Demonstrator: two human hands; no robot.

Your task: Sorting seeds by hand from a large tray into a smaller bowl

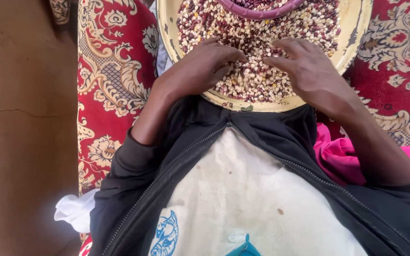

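A round cream-yellow metal tray [357, 28] lies in front of me, covered with mixed pale and dark red-brown kernels [252, 33]. My left hand [200, 66] rests palm down on the kernels at the tray's near left, fingers curled and pinching toward the middle. My right hand [304, 66] lies on the kernels at the near right, fingers pointing left toward the other hand. The fingertips almost meet over the pile. Whether either hand pinches kernels is hidden. A purple bowl rim [262, 12] sits on the tray's far side.
A red carpet with cream floral patterns [115, 71] lies under the tray. A bare earthen floor [24, 132] runs along the left. Bright pink cloth [342, 156] shows at my right side, white cloth [74, 211] at lower left. My dark zipped jacket fills the foreground.
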